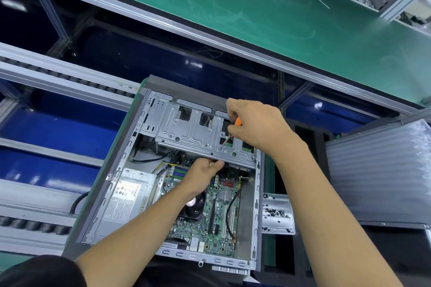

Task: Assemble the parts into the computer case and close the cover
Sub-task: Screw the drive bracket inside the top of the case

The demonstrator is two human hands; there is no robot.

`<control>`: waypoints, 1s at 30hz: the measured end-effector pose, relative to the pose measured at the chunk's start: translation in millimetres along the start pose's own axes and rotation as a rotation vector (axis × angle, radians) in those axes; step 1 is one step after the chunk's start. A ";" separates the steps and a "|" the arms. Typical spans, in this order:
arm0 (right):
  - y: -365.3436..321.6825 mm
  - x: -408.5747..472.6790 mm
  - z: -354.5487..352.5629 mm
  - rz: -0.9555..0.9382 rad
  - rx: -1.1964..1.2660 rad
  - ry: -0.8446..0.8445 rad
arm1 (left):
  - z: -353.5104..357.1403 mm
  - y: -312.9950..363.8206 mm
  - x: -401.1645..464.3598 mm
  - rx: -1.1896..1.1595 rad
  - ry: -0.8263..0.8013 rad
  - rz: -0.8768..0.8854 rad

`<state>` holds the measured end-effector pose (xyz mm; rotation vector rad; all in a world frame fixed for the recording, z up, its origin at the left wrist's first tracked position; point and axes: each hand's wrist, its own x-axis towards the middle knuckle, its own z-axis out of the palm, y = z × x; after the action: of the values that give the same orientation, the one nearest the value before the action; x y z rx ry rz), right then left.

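Lying on its side with the cover off, the computer case [142,147] sits on the worktop [268,170] directly in front of the person, its open face upward. Nearest the viewer, inside the case, the green motherboard [219,216] fills the lower right area, with a black fan [194,207] partly hidden under the left forearm and a black cable [233,207] looping over the board. The silver power supply [129,193] occupies the lower left corner of the case.

Farther in, the left hand [205,170] reaches across the motherboard; its grip is clenched on the near edge of the metal drive cage [186,133], thumb on top, fingers underneath. Beyond it, the right hand [254,123] has its grip closed round an orange-handled screwdriver [234,127], held above the cage's right part. The shaft slants down and to the left, its tip meeting a screw point on the cage near that front edge. The right hand covers most of the handle.

Right of the case, a small metal tray [277,213] holds dark screws, with a ribbed grey panel [377,170] behind it. Beyond the case run blue bins [58,123] in aluminium framing and, farthest, a green conveyor belt [233,11].
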<state>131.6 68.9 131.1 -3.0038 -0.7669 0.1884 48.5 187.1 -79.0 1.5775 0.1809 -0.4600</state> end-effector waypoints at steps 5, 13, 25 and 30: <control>-3.8 -0.4 -8.9 -0.075 0.135 -0.096 | 0.4 -1.2 0.4 0.009 0.007 0.003; -5.1 1.0 -0.6 -0.018 0.012 0.010 | 0.8 -3.3 2.8 -0.001 0.007 0.005; -3.6 4.4 1.9 0.009 -0.055 0.082 | 0.3 -4.7 2.9 0.008 0.002 0.009; -2.7 2.6 0.4 -0.092 0.032 -0.022 | 0.2 -5.7 3.3 0.006 0.015 -0.005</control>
<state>132.5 72.5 130.5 -2.9335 -0.8930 0.2292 49.2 186.7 -85.6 1.5866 0.1951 -0.4532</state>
